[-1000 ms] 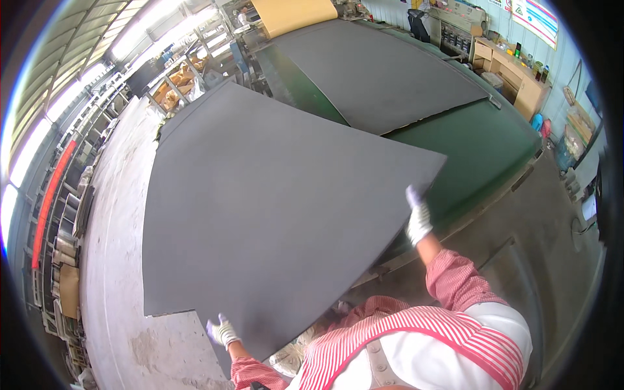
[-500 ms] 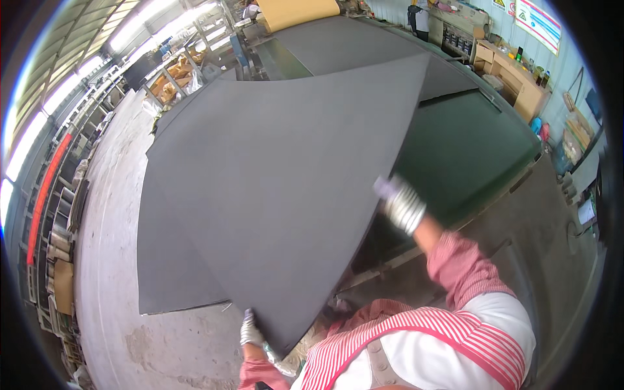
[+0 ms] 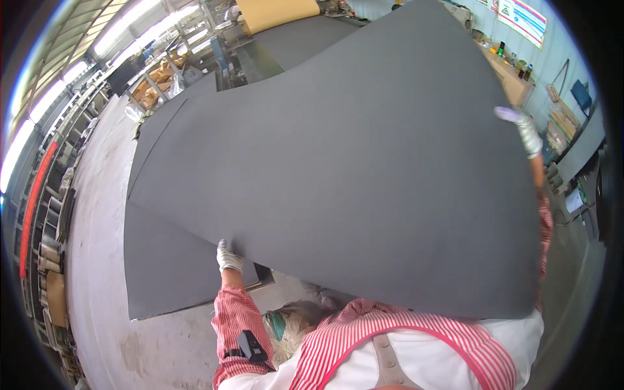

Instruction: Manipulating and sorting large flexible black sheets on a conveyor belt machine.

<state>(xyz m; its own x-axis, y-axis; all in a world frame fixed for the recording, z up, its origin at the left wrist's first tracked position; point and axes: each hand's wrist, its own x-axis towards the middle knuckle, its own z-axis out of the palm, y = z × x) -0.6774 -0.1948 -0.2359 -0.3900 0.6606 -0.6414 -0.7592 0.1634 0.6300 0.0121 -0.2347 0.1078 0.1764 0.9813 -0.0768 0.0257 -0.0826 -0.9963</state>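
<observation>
A large dark grey sheet (image 3: 338, 162) is stretched out in front of me, raised and curved, its right side lifted high. My left hand (image 3: 229, 257), in a white glove, is closed on the sheet's near left edge with the fingers partly hidden beneath. Far to the right my right hand (image 3: 524, 132), gloved in white with purple fingertips, grips the sheet's right edge. Part of my right arm is behind the sheet. Under its left side lies a stack of similar grey sheets (image 3: 172, 270).
A yellow-tan sheet or roll (image 3: 276, 13) lies at the far end of the machine. Racks with a red bar (image 3: 38, 208) line the left, across a concrete floor (image 3: 94, 214). A wooden desk (image 3: 513, 78) with bottles stands at the right wall.
My right hand has moved far right and up, swinging the sheet over the green surface. My left hand has moved up and forward with its edge.
</observation>
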